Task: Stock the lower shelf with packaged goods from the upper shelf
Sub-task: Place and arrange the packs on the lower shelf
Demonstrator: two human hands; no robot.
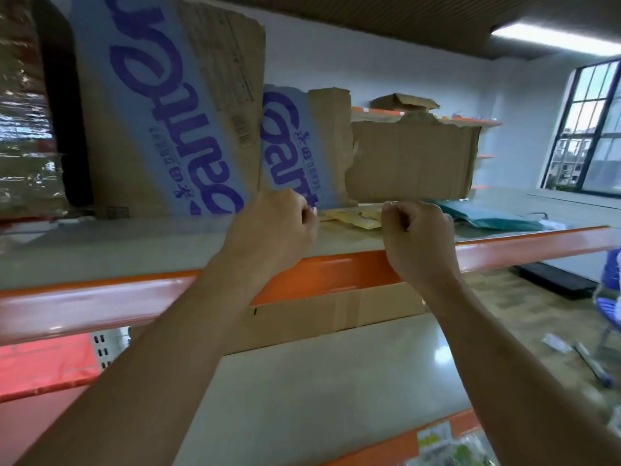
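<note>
My left hand [279, 223] and my right hand [416, 237] are raised at the front edge of the upper shelf [134, 243], both with fingers curled into the palm and nothing visible inside them. A flat yellow packet [353, 216] lies on the shelf between the two hands, its ends close to my fingertips. A teal packet [487, 218] lies further right on the same shelf. The lower shelf [336, 381] is a pale board below my forearms, with a flat cardboard sheet [336, 317] at its back.
Tall cardboard boxes with blue print [161, 112] stand on the upper shelf at left, and a torn brown carton [413, 159] sits behind the packets. Green packaged goods [453, 449] show at the bottom. A blue chair [608, 297] and a window [591, 129] are at right.
</note>
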